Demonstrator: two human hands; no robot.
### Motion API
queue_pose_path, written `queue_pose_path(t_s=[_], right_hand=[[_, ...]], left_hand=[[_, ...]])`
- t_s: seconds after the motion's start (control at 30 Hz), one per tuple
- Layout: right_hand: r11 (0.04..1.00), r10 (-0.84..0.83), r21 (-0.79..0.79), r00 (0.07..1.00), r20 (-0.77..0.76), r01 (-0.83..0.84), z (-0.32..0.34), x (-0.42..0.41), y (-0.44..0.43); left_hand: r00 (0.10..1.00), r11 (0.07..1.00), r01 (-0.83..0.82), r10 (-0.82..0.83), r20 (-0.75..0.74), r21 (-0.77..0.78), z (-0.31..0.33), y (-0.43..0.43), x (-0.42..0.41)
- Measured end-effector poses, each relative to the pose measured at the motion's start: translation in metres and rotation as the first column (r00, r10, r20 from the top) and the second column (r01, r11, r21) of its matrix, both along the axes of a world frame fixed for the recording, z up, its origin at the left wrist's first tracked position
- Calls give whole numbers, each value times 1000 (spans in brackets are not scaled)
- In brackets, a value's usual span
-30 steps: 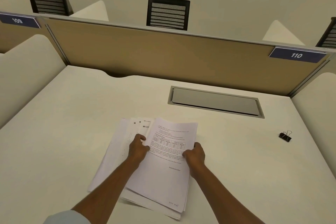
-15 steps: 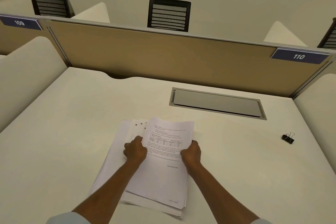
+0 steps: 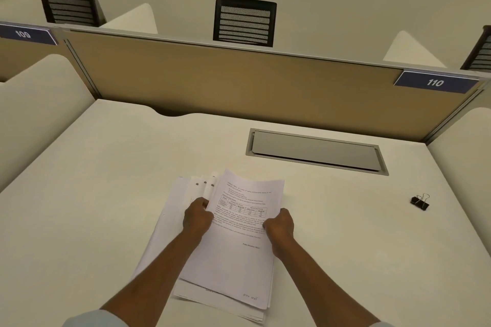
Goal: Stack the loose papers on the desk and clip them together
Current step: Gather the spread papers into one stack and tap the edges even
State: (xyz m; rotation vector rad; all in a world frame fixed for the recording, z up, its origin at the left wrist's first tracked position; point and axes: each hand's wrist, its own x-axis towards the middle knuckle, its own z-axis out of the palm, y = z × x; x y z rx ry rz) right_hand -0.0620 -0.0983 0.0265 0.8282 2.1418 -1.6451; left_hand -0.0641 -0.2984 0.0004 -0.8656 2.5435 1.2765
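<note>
Desk [image 3: 111,194]: we sit at a pale booth desk with a tan divider [image 3: 239,82] across the back. It carries only the papers, one clip and a closed hatch.

Progress: we judge the task about half done. The sheets are gathered into one heap, but its edges are not yet squared and nothing is clipped. Left to do: true up the sides, fetch the clip and fasten it on.

Papers [image 3: 239,260]: they lie in the middle of the near desk, between our forearms. The printed top sheet sits skewed over the lower ones, which fan out to the left and at the near edge.

Hatch [image 3: 313,151]: the grey cable hatch is set into the desk beyond the papers. Its lid is shut, so we cannot tell what is inside. No other container is in view.

Left hand [image 3: 198,218]: curled, fingers pressed against the left edge of the upper sheets, pinching them.

Right hand [image 3: 279,225]: curled likewise on the right edge of the heap, gripping it from the side.

Binder clip [image 3: 419,202]: black with wire handles, lying untouched well to the right of the papers.
</note>
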Motion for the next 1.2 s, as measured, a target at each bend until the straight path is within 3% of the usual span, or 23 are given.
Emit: queue_pose_path(t_s=[0.3, 0.6, 0.83, 0.97, 1.07, 1.2], right_hand=[[994, -21, -108, 999, 38, 25, 3, -2, 0], [996, 53, -64, 997, -50, -57, 8, -4, -10], [990, 137, -9, 988, -68, -137, 3, -7, -26], [980, 166, 122, 985, -39, -160, -3, -6, -35], [962, 174, 213, 985, 14, -172, 0, -7, -41], [976, 145, 159, 989, 20, -146, -3, -8, -43]], left_hand=[[988, 961, -150, 151, 15, 233, 0, -5, 0], [985, 967, -171, 172, 13, 187, -1, -18, -3], [996, 996, -92, 92, 3, -12, -3, -31, -1], [983, 933, 63, 3, 181, -354, -4, -30, 3], [973, 925, 88, 0, 232, -370, -1, -30, 2], [975, 940, 75, 2, 224, -333, 0, -38, -2]])
